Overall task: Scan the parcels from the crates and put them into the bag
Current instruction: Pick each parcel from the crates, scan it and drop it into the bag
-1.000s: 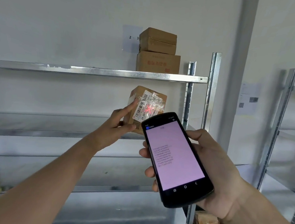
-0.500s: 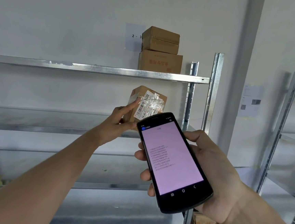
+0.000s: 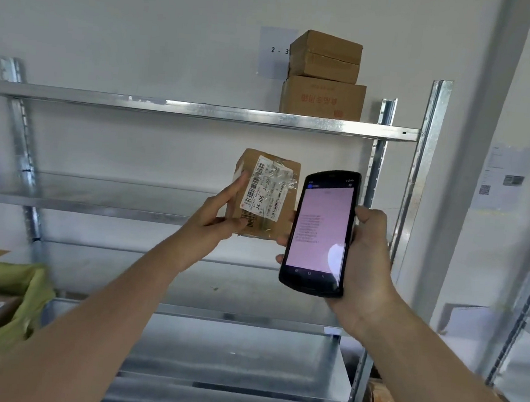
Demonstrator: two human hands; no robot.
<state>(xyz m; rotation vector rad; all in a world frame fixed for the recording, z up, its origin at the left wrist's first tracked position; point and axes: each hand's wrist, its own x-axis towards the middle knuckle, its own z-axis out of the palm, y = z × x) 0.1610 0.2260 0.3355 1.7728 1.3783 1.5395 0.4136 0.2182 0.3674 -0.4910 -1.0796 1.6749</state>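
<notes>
A metal rack (image 3: 201, 112) is set against a white wall (image 3: 113, 11); two cardboard boxes (image 3: 324, 77) are stacked on its top shelf; a paper label (image 3: 275, 52) is stuck behind them; printed sheets (image 3: 501, 181) are posted rightward.

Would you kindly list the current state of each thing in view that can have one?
Small brown cardboard parcel: held up by the left hand, labelled face toward the camera.
Black handheld scanner: gripped by the right hand, screen lit pink.
Green fabric bag: open, with a parcel inside.
Two stacked brown cardboard boxes: closed, on the top metal shelf.
</notes>
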